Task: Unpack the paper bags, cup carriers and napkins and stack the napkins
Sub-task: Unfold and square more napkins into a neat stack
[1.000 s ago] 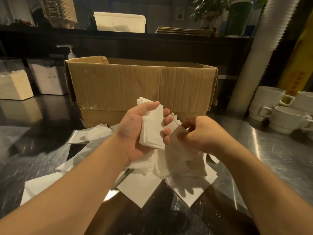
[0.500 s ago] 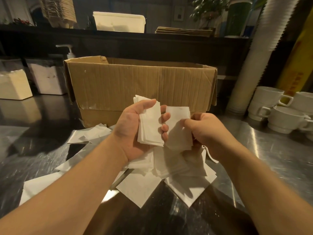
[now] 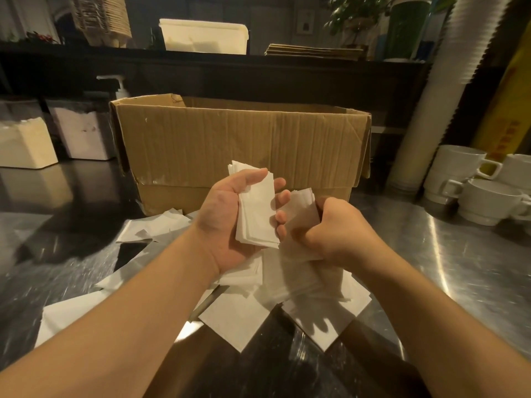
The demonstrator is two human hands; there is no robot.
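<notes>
Holding a small napkin stack [image 3: 255, 214], the left hand [image 3: 227, 219] grips tight; at 3 o'clock the right hand [image 3: 336, 231] pinches another napkin [image 3: 300, 205].

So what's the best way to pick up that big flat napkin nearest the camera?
Probably by its near corner, coming from the person's side. The napkin lies flat on the steel table, its far part tucked under the pile, so only that corner is free to pinch and lift.

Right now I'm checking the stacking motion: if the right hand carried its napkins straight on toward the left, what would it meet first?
The right hand would most likely meet the fingertips of the left hand curled around the napkin stack; depth is hard to judge.
</notes>
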